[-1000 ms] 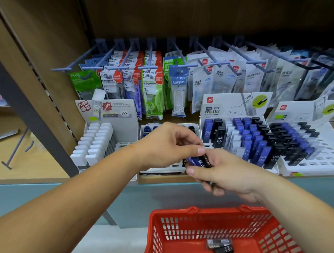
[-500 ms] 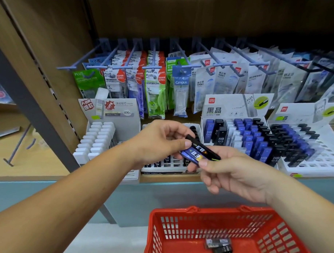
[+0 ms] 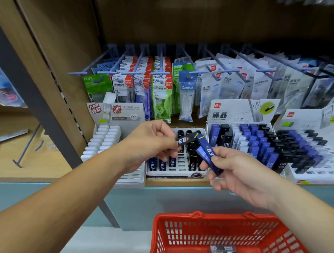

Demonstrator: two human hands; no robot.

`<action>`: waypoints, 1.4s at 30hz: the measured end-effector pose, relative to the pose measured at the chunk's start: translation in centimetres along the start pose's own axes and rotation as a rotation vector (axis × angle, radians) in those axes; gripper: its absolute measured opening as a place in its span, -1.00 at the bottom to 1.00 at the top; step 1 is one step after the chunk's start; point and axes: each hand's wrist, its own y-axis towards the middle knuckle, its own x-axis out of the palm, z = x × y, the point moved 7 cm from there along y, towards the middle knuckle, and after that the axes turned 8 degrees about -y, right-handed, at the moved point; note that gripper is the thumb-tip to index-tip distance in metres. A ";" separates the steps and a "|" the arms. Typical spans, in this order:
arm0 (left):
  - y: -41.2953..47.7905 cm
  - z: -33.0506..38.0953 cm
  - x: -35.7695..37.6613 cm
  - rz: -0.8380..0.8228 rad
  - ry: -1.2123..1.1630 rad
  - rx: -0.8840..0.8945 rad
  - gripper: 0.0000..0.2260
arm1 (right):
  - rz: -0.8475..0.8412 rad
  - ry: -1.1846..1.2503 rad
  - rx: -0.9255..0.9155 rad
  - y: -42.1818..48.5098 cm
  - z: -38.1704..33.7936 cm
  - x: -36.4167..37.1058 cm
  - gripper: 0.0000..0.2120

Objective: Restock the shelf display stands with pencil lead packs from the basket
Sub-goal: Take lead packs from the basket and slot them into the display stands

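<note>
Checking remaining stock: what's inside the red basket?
The red basket holds dark lead packs on its floor, cropped by the frame edge, count unclear. The right forearm covers its right corner.

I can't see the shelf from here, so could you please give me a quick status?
Left hand pinches black pack. Right hand grips blue pack. Both at middle stand, not yet slotted. Nothing blocking.
</note>
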 end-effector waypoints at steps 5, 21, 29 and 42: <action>-0.8 -0.6 0.8 -0.156 0.041 -0.020 -0.62 | -0.021 0.014 -0.039 0.0 -0.7 1.3 -0.74; -0.1 -0.7 0.3 -0.049 0.059 0.017 -0.83 | 0.006 0.093 -0.041 0.4 -0.9 1.0 -0.63; 1.4 0.6 -0.9 0.177 0.221 0.238 -0.83 | 0.158 0.071 -0.055 0.2 -1.1 -0.3 -0.73; 4.3 -0.5 -0.2 0.161 0.551 0.301 -0.90 | 0.261 0.081 -0.084 -0.1 -1.1 -1.3 -0.75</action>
